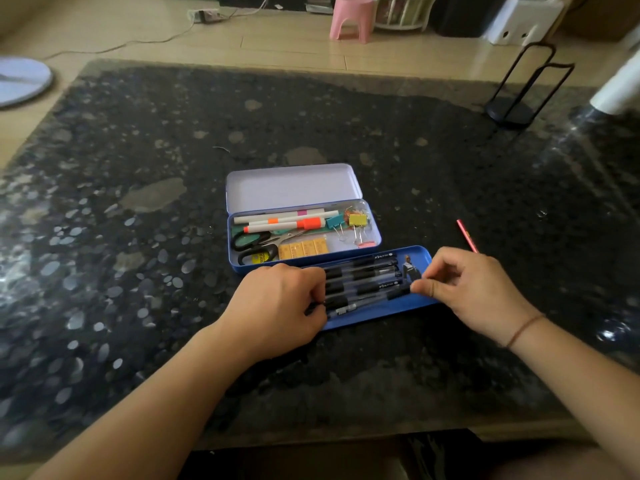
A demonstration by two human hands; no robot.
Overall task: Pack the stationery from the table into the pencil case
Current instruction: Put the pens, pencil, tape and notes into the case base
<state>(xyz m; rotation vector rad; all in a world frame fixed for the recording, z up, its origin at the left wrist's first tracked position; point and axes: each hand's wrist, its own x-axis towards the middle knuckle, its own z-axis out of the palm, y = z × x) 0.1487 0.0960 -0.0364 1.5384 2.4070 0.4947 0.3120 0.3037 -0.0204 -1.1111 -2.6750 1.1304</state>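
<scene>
A blue tin pencil case (pixel 375 237) lies open in the middle of the table, lid (pixel 292 185) tipped back. Inside are white highlighters (pixel 284 221), black-handled scissors (pixel 254 242), yellow erasers (pixel 303 250) and binder clips (pixel 356 220). In front of it lies a blue inner tray (pixel 420 252) with several black pens (pixel 367 284) side by side. My left hand (pixel 277 306) pinches the left ends of the pens. My right hand (pixel 471 289) pinches the right end of the nearest pen. A red pencil (pixel 467 235) lies on the table behind my right hand.
The table (pixel 138 237) is dark speckled stone under glass. A black wire stand (pixel 519 95) sits at the back right, with a white object (pixel 620 88) beside it. A pink stool (pixel 349 19) and cables are on the floor beyond.
</scene>
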